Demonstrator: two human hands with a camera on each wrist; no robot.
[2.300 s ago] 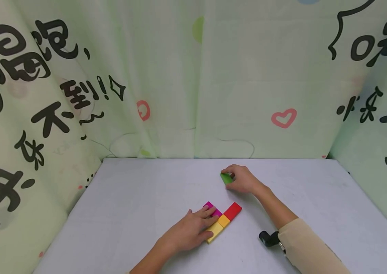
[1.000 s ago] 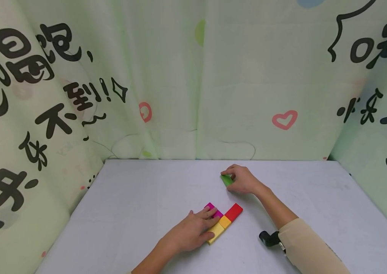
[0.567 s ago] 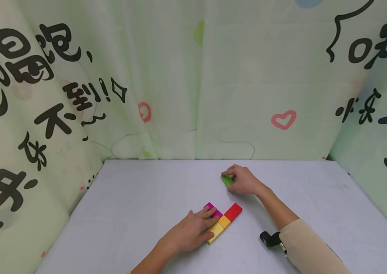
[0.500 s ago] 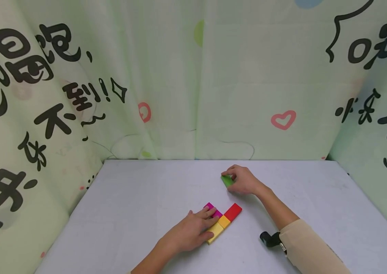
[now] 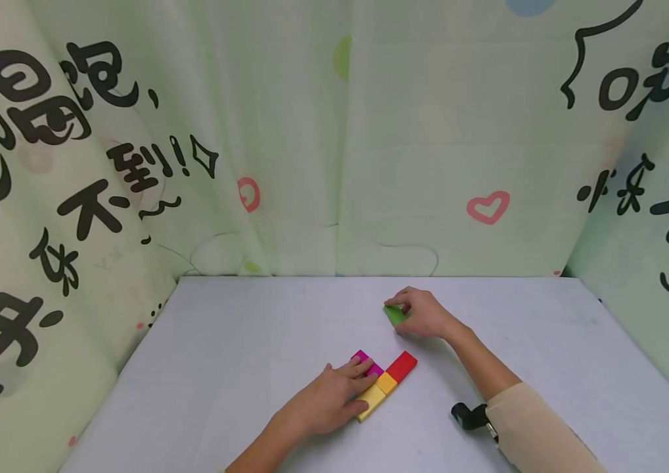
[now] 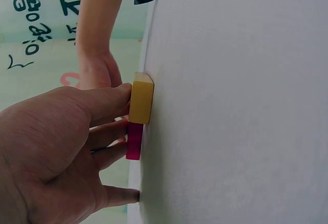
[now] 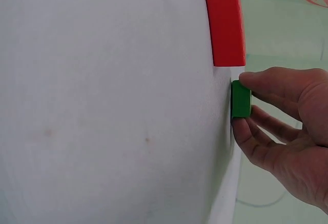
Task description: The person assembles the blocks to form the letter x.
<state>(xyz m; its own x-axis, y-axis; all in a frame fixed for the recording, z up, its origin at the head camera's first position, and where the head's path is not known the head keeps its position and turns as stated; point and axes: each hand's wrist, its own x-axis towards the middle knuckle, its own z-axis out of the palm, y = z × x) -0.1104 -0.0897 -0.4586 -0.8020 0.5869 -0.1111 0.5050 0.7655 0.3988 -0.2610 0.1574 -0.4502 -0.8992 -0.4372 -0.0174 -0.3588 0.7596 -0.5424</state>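
Observation:
My left hand [image 5: 324,399] rests with extended fingers on a magenta block [image 5: 376,369] and a pale yellow block [image 5: 372,395]. In the left wrist view, the thumb touches the yellow block [image 6: 141,101] and the little finger meets the table. A small orange block [image 5: 387,382] joins the yellow block to a red block [image 5: 402,366], so the pieces form a branching shape. Farther back, my right hand [image 5: 427,315] pinches a green block [image 5: 395,315] between thumb and fingers. The right wrist view shows that green block [image 7: 241,100] at the table surface, past the red block's end.
The blocks lie on a white-covered table [image 5: 240,341]. Pale green curtains [image 5: 287,131] with black lettering enclose its back and sides. A black device [image 5: 469,416] is fixed at the right sleeve's cuff [image 5: 508,401].
My right hand, still pinching the green block, has shifted very slightly toward the front and right. The left hand and the other blocks stay in place.

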